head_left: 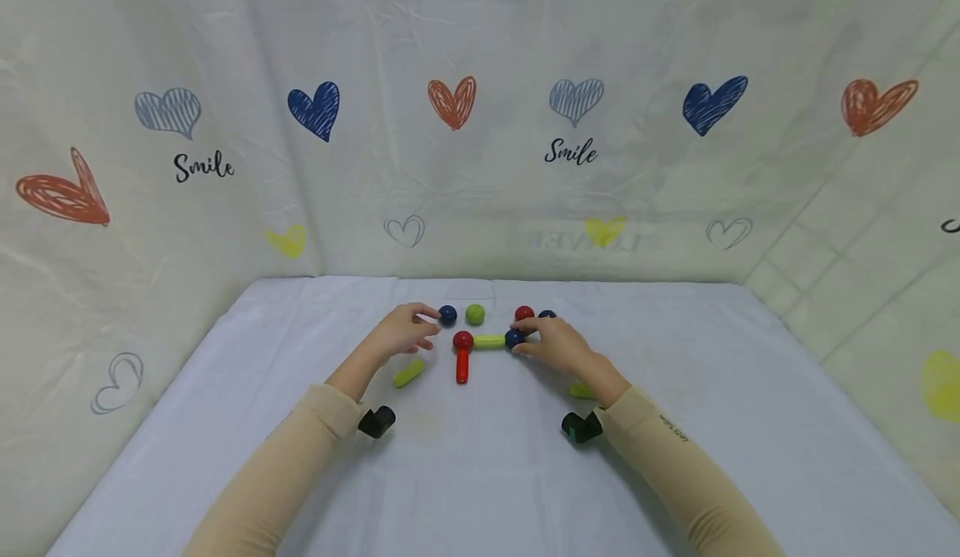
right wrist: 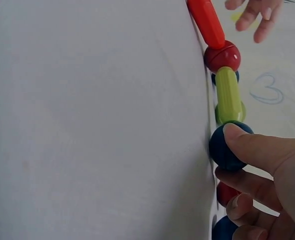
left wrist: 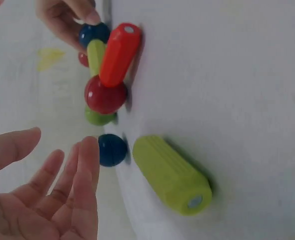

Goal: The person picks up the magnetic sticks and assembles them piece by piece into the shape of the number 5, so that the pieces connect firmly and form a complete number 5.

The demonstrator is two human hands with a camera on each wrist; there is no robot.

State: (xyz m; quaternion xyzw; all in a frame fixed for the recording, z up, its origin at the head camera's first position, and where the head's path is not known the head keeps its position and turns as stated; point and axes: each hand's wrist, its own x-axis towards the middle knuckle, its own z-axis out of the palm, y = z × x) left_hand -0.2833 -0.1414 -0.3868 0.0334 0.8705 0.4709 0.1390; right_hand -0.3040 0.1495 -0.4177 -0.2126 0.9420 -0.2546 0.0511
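Observation:
With thumb and fingers, my right hand (head_left: 557, 344) pinches a dark blue ball (right wrist: 222, 150). That ball meets one end of a lime-green stick (head_left: 489, 342), whose other end meets a red ball (head_left: 463, 340). From the red ball a red stick (head_left: 462, 366) points toward me, so the pieces form a corner on the table. My left hand (head_left: 408, 329) hovers to the left with loose, spread fingers and holds nothing. Nearest to it is another dark blue ball (left wrist: 112, 150); a loose lime-green stick (left wrist: 170, 175) lies below that hand.
A green ball (head_left: 475, 314), a second red ball (head_left: 524, 313) and a third blue ball (head_left: 547, 313) stand along the back of the white-covered table (head_left: 480, 474). Another green stick (head_left: 582, 391) lies partly hidden by my right forearm. A printed cloth (head_left: 480, 182) hangs behind.

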